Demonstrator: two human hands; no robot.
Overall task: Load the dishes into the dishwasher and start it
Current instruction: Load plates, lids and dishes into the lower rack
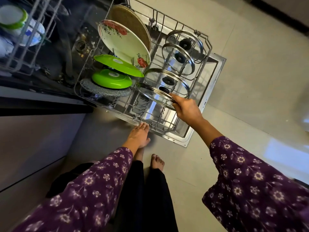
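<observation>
**Lid in my right hand, at the lower rack**

The lower rack (209, 46) is pulled out over the open dishwasher door (189, 131), just ahead of my bare feet. On its left side stand a brown plate (133, 22), a floral plate (123, 42), two green plates (117, 63) and a speckled grey plate (103, 91). On the right, three glass lids (179, 56) stand on edge in a row. My right hand (185, 106) grips the rim of a fourth glass lid (151, 93), steel-edged with a black knob, tilted just in front of them. My left hand (138, 136) is flat, fingers straight, tips touching the rack's front edge. The upper rack (36, 19) holds a green-rimmed bowl (12, 16).
</observation>
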